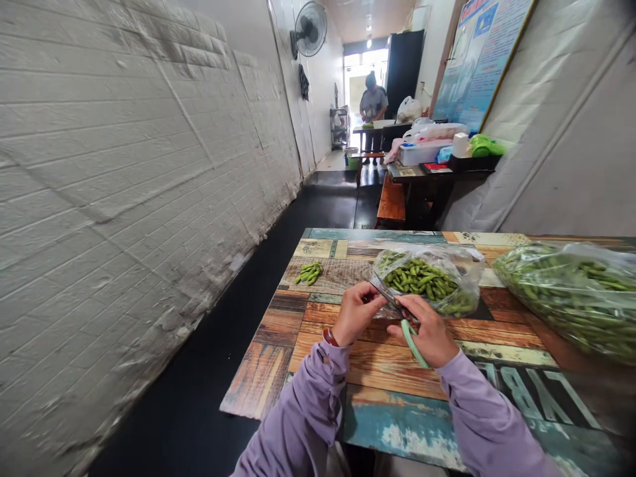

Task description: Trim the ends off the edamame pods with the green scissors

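My right hand (428, 332) grips a pair of scissors with pale green handles (412, 341); the blades point up-left toward my left hand (355, 311). My left hand is closed in a pinch at the blade tips; what it pinches is too small to make out. Both hands hover over a painted wooden table (397, 404). Just beyond them lies an open clear plastic bag of green bean pods (424, 278). A small pile of loose green pods (309, 271) lies on the table to the far left.
A bigger clear bag full of green pods (576, 298) lies at the right. A white brick wall (124, 199) runs along the left beside a dark floor aisle. Further back stand a cluttered table (437, 162), a bench (391, 202), and a person (372, 106) working.
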A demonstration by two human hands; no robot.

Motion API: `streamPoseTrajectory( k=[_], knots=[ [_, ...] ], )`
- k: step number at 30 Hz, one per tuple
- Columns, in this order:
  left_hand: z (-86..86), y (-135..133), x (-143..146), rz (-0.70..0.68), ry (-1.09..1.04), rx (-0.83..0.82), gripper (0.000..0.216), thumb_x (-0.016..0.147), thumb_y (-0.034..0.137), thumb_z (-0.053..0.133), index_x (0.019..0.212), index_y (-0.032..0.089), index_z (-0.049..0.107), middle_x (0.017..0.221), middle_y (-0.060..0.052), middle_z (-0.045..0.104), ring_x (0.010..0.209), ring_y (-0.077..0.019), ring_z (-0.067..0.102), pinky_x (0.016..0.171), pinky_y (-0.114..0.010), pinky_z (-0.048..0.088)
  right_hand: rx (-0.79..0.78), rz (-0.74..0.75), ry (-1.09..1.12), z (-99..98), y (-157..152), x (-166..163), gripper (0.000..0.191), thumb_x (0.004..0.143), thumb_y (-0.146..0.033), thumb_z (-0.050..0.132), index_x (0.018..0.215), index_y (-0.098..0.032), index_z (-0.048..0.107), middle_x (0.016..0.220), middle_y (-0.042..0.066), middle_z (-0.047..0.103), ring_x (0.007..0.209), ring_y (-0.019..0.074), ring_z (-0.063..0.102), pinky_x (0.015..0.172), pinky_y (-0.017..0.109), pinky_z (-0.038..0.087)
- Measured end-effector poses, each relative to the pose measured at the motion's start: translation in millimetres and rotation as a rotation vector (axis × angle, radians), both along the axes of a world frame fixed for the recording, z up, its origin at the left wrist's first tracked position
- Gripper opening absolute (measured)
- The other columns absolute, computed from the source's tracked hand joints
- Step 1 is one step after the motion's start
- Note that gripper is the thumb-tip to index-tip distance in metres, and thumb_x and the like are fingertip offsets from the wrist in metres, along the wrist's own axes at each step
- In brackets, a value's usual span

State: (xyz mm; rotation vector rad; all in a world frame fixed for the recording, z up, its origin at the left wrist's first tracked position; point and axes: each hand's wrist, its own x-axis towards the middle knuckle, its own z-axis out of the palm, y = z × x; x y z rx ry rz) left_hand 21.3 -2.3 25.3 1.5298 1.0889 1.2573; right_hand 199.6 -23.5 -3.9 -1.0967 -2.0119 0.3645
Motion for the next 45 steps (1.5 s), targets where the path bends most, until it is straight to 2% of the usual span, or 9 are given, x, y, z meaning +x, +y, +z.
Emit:
streamPoseTrajectory(
  k=[8, 13, 19, 24, 30, 45],
  knots=[
    [4.8, -1, 1, 0.000, -0.076, -0.064, 0.027, 0.066, 0.036, 0.071, 0.063, 0.012, 0.059, 0.059, 0.003, 0.047, 0.056, -0.0073, 0.039, 0.053, -0.020, 0.029, 0.036, 0.013, -0.006, -2.5, 1, 0, 0.039, 0.080, -0.033, 0.060, 0.117, -0.020, 0.055, 0.108, 0.011, 0.060, 0.096, 0.0236, 0.061, 0.081, 0.037, 0.052],
    [3.4, 1, 0, -0.014, -0.137, -0.084, 0.022, 0.065, 0.030, 0.073, 0.069, 0.011, 0.061, 0.061, 0.003, 0.048, 0.057, -0.0068, 0.041, 0.053, -0.019, 0.031, 0.058, 0.003, -0.002, -7.2, 4, 1, 0.037, 0.082, -0.033, 0.059, 0.116, -0.020, 0.057, 0.103, 0.009, 0.063, 0.094, 0.0222, 0.062, 0.082, 0.036, 0.052],
    [5.1, 1, -2, -0.049, -0.379, -0.222, 0.028, 0.064, 0.033, 0.075, 0.074, 0.013, 0.057, 0.064, 0.001, 0.058, 0.055, -0.0089, 0.053, 0.052, -0.020, 0.041, 0.047, -0.117, 0.071, -9.5, 8, 2, 0.041, 0.080, -0.040, 0.061, 0.116, -0.020, 0.056, 0.104, 0.009, 0.062, 0.092, 0.0217, 0.062, 0.082, 0.035, 0.052],
    [9.6, 0, -2, -0.096, -0.579, -0.317, 0.032, 0.062, 0.030, 0.077, 0.075, 0.013, 0.053, 0.074, -0.002, 0.066, 0.063, -0.0127, 0.064, 0.057, -0.022, 0.048, 0.053, -0.072, 0.048, -8.2, 6, -1, 0.044, 0.077, -0.038, 0.063, 0.117, -0.020, 0.054, 0.111, 0.011, 0.058, 0.096, 0.0231, 0.060, 0.079, 0.036, 0.053],
    [10.8, -1, -1, -0.118, -0.679, -0.339, 0.031, 0.061, 0.021, 0.078, 0.078, 0.014, 0.053, 0.066, 0.001, 0.065, 0.060, -0.0099, 0.063, 0.059, -0.019, 0.048, 0.010, -0.024, 0.024, -6.2, 4, -1, 0.043, 0.078, -0.031, 0.061, 0.119, -0.021, 0.052, 0.111, 0.010, 0.055, 0.093, 0.0223, 0.060, 0.077, 0.036, 0.054],
    [9.6, -1, 0, -0.165, -0.626, -0.346, 0.032, 0.062, 0.028, 0.078, 0.076, 0.012, 0.054, 0.060, 0.000, 0.063, 0.053, -0.0094, 0.059, 0.054, -0.019, 0.044, 0.040, 0.031, 0.032, 0.5, 2, -1, 0.046, 0.077, -0.028, 0.063, 0.121, -0.021, 0.050, 0.112, 0.010, 0.055, 0.095, 0.0226, 0.060, 0.082, 0.038, 0.053]
  ],
)
